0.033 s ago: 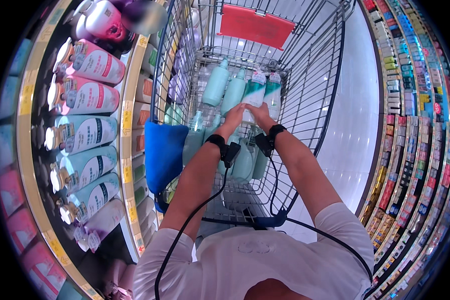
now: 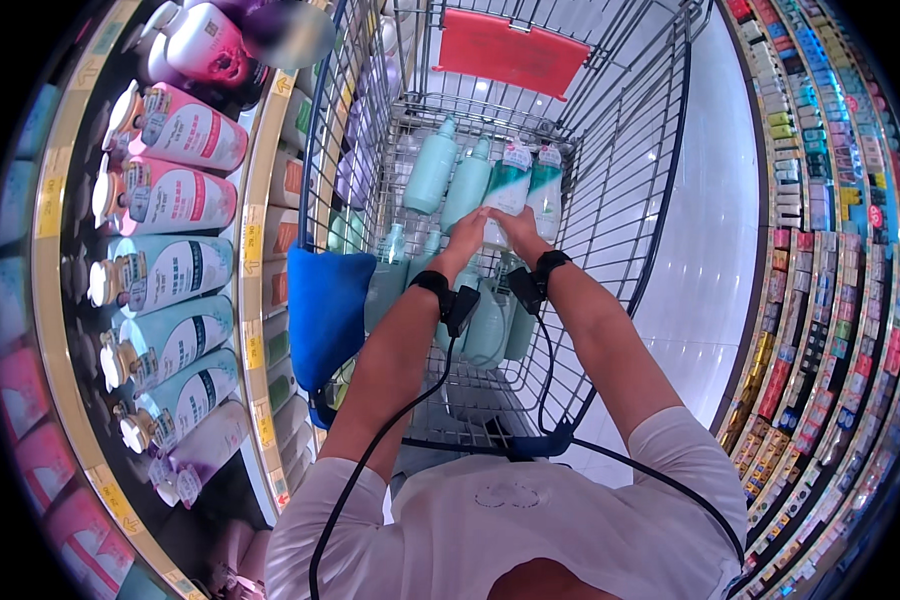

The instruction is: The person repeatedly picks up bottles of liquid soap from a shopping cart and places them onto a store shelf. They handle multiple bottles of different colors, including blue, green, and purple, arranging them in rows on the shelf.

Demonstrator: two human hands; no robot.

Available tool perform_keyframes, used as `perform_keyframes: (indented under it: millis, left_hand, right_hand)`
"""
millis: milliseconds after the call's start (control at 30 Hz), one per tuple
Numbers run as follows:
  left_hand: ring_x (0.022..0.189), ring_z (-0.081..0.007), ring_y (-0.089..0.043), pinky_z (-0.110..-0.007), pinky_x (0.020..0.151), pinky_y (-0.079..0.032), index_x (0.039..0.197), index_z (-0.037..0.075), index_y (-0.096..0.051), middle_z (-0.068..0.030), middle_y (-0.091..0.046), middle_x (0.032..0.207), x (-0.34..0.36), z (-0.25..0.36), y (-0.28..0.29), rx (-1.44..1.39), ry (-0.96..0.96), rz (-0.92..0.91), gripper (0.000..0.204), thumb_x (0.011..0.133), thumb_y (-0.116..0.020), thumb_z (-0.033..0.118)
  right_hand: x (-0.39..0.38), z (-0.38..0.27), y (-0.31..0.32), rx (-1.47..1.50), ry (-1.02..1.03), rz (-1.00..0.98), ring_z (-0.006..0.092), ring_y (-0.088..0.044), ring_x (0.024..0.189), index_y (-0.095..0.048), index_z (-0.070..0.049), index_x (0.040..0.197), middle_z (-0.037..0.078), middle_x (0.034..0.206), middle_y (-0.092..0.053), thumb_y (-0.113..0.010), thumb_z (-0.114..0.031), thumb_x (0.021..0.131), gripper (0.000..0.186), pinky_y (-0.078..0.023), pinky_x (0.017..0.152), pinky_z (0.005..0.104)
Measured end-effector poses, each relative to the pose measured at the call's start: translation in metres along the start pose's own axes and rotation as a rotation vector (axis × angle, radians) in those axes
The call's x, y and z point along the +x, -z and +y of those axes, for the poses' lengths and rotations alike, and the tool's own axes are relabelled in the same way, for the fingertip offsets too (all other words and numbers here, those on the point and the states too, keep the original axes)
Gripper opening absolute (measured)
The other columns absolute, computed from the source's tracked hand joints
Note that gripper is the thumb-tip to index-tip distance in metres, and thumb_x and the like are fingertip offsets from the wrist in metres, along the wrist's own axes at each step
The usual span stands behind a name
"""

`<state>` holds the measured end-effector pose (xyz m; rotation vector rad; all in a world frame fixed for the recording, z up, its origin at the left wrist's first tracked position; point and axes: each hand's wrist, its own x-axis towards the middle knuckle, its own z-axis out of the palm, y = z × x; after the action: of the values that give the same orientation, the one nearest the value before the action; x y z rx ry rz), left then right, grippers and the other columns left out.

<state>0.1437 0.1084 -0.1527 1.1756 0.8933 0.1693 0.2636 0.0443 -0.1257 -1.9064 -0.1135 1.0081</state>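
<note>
Both my arms reach into a wire shopping cart (image 2: 630, 190). My left hand (image 2: 469, 232) and my right hand (image 2: 520, 229) meet around the lower end of a white and green bottle (image 2: 509, 186), fingers closed on its two sides. The bottle lies with its capped top pointing away from me. A similar white and green bottle (image 2: 545, 190) lies just right of it, close to my right hand. To the left are pale mint pump bottles, one farther (image 2: 431, 172) and one beside the held bottle (image 2: 468, 187). Several more mint bottles (image 2: 488, 325) sit nearer, partly hidden by my wrists.
Shelves on the left hold pink bottles (image 2: 185, 195) and pale blue bottles (image 2: 180, 270). A blue cloth-like piece (image 2: 328, 315) hangs at the cart's left side; a red panel (image 2: 513, 52) is at its far end. Small packages fill the right shelves (image 2: 815, 300). Black cables (image 2: 370, 450) run from my wrists.
</note>
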Motion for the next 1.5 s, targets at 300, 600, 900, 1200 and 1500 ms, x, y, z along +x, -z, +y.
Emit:
perform_keyframes:
  millis: [300,600,900,1200,1500]
  left_hand:
    - [0.111,-0.0214,-0.054,-0.030,0.096,-0.039,0.128,-0.002,-0.050,-0.0121,-0.058,0.122,-0.032,0.050,-0.017,0.195,0.039,0.128,0.052,0.096,-0.044,0.038]
    - [0.108,-0.0159,-0.057,-0.029,0.093,-0.044,0.122,-0.003,-0.054,-0.0110,-0.061,0.117,-0.217,0.154,0.037,-0.237,-0.461,0.000,0.034,0.093,-0.056,0.015]
    - [0.082,-0.0127,-0.060,-0.023,0.072,-0.048,0.101,0.001,-0.058,-0.0067,-0.061,0.094,-0.483,0.045,0.167,0.059,-0.530,0.910,0.022,0.081,-0.067,0.002]
    - [0.104,-0.0251,-0.058,-0.035,0.082,-0.050,0.122,-0.005,-0.049,-0.0187,-0.055,0.118,-0.523,0.030,0.261,0.362,-0.417,1.361,0.067,0.069,-0.081,0.020]
    - [0.085,-0.0173,-0.061,-0.032,0.082,-0.047,0.100,-0.006,-0.063,-0.0116,-0.066,0.094,-0.539,0.047,0.229,0.371,-0.607,1.400,0.040,0.068,-0.081,0.008]
  right_hand:
    - [0.002,-0.011,-0.012,-0.701,0.016,0.259,0.0389,-0.055,0.106,-0.030,0.001,0.139,0.026,0.120,-0.052,-0.078,-0.035,0.066,0.096,-0.043,0.094,0.0426]
    - [-0.180,-0.153,-0.033,0.090,0.528,-0.553,0.0131,-0.060,0.091,-0.054,0.000,0.119,0.009,0.100,-0.066,-0.055,-0.008,0.090,0.029,-0.049,0.079,0.0262]
    - [-0.386,-0.162,-0.147,-0.385,0.854,-1.419,0.0182,-0.062,0.095,-0.058,-0.001,0.118,0.015,0.106,-0.063,-0.062,-0.010,0.086,0.034,-0.050,0.081,0.0294]
    - [-0.445,-0.071,-0.280,-0.529,1.260,-1.135,0.0406,-0.050,0.114,-0.015,0.003,0.143,0.031,0.131,-0.042,-0.065,-0.020,0.080,0.083,-0.042,0.094,0.0408]
    - [-0.459,-0.093,-0.248,-0.448,1.185,-1.193,0.0362,-0.057,0.105,-0.031,-0.006,0.137,0.024,0.120,-0.053,-0.067,-0.014,0.073,0.075,-0.045,0.086,0.0433]
